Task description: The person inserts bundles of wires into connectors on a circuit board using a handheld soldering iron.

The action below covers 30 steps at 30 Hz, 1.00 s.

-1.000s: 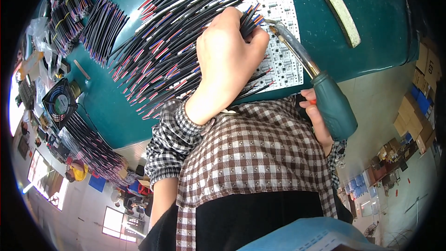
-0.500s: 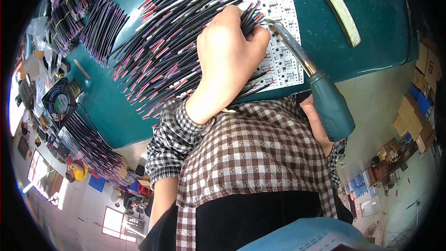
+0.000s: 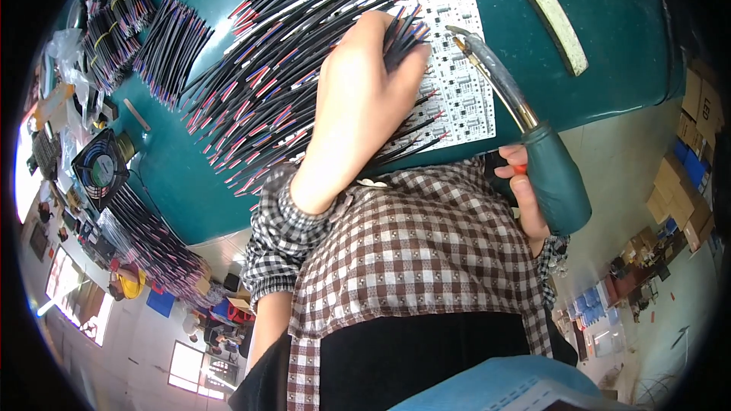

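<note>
My left hand [image 3: 354, 95] is closed around a small bundle of black wires [image 3: 402, 39] with coloured tips, above a white circuit board panel [image 3: 466, 91]. Many more black wires [image 3: 266, 80] with red, white and blue ends fan out beneath and to the left of this hand, covering part of the panel. On the right, my right hand [image 3: 525, 196] grips the green handle of a soldering iron [image 3: 558, 179]. Its bent metal tip points up and left over the panel's right part, apart from the held wires. The handle hides part of the right hand.
A pale curved strip [image 3: 548, 11] lies on the green table [image 3: 609, 68] at the far right. Bundled wires [image 3: 173, 49] lie at the far left. A small black fan [image 3: 101, 170] stands by the table's left edge. Cardboard boxes [image 3: 674, 198] are on the floor at right.
The soldering iron has drawn back to the right, its tip now farther from the wire bundle. My left hand has shifted slightly left with the wires.
</note>
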Motion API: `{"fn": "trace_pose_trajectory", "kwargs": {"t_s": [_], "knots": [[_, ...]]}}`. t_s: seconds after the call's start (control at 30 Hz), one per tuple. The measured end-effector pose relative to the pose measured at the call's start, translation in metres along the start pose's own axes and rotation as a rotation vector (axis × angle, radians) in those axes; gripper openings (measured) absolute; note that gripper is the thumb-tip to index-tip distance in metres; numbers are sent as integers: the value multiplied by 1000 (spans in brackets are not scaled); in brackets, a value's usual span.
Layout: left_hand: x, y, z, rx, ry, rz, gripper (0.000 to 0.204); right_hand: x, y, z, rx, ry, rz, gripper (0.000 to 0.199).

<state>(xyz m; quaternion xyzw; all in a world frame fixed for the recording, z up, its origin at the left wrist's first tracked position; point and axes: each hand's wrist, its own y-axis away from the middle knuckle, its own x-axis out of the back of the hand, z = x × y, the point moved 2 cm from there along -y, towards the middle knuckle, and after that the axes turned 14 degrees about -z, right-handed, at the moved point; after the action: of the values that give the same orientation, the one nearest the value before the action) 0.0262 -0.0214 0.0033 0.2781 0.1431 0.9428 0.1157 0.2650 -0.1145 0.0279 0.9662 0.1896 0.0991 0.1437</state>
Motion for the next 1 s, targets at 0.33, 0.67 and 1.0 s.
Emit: {"fn": "trace_pose_trajectory", "kwargs": {"t_s": [0.33,0.67,1.0], "knots": [[73,26,11,-142,38,151,19,-14,-23,17,28,-266,-15,48],[14,-6,-23,51,109,18,17,-16,-18,18,-36,-213,1,64],[1,-6,-19,23,-66,103,16,-9,0,21,-1,-99,-57,37]]}}
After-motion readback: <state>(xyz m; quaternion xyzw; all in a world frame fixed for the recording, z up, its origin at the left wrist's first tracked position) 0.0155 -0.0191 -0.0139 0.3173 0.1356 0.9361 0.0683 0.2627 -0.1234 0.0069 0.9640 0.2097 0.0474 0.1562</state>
